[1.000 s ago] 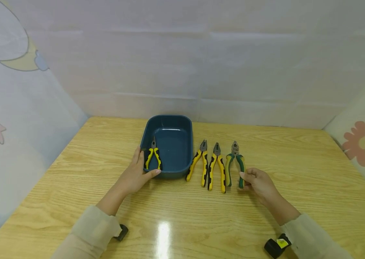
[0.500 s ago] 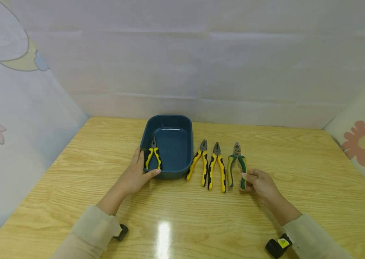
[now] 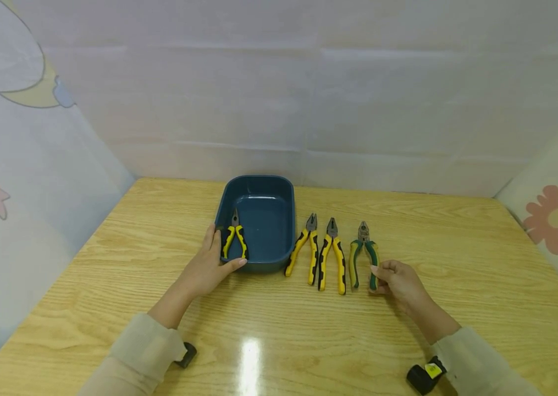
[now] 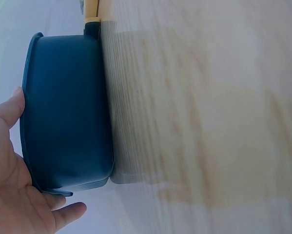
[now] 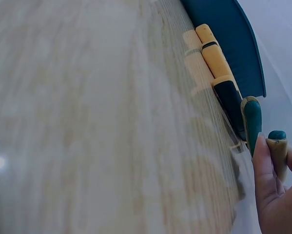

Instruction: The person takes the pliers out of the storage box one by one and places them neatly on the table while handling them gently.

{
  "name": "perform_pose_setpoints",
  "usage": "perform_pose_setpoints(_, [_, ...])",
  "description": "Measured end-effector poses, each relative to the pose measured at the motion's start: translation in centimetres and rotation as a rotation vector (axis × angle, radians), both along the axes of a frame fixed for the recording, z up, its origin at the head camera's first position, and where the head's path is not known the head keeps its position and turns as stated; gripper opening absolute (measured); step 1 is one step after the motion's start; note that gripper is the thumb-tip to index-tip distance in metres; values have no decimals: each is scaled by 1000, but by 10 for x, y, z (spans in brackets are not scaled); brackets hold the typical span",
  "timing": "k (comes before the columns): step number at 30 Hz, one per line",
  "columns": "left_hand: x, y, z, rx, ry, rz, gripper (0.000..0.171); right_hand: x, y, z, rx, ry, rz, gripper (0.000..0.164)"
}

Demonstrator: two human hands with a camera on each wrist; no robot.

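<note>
My left hand (image 3: 205, 269) rests against the near left corner of a dark blue bin (image 3: 271, 242), thumb on the front rim and straight fingers along its side. Inside, toward the left, lie small long-nose pliers (image 3: 229, 242) with yellow and black handles. My right hand (image 3: 399, 283) pinches the right handle of green-and-yellow combination pliers (image 3: 373, 261), whose nose points away from me. In the right wrist view, the thumb and fingers hold one handle end of these pliers (image 5: 279, 158); the other handle stands free beside it.
Two more yellow-and-black pliers lie between the bin and the green ones: one pair (image 3: 302, 247) close beside the bin, the other (image 3: 332, 256) right of it. Fabric walls (image 3: 279, 110) enclose the wooden table (image 3: 279, 330) at the back and sides.
The green-and-yellow pliers have shifted slightly to the right and toward me with my right hand, widening the gap to the yellow pair. My left hand and the bin have stayed put.
</note>
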State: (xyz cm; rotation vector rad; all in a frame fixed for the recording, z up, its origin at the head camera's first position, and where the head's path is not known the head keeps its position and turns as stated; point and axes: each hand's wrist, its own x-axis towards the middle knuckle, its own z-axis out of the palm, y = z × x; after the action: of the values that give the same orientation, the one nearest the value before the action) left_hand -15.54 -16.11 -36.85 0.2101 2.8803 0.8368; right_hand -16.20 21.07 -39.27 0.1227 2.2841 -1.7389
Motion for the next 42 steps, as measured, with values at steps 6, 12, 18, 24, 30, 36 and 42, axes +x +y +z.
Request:
perform_pose_setpoints(6, [0,0,-1,-2,-6,0,98,0,0,-3,-23,-14,-17,21])
perform_pose_setpoints(12, [0,0,-2,0,-5,-3,97,0,0,-4,-22,-16,-11,21])
perform_pose_setpoints(18, [0,0,0,1,-3,-2,94,-4,0,-3,-20,-57,8,22])
perform_pose_setpoints(24, [-2,-2,1,-3,3,-4,95,-7,-1,-2,56,-51,41,24])
perform_pose_setpoints(30, [-2,-2,-1,-6,2,-9,98,-8,-5,2,142,-49,40,23])
perform_pose_setpoints(36, [-2,-1,-2,-5,-5,-14,98,-9,-6,1,202,-57,31,21])
perform_pose_setpoints(42, [-2,-1,-2,-7,5,-17,98,-9,-6,1,241,-44,14,22])
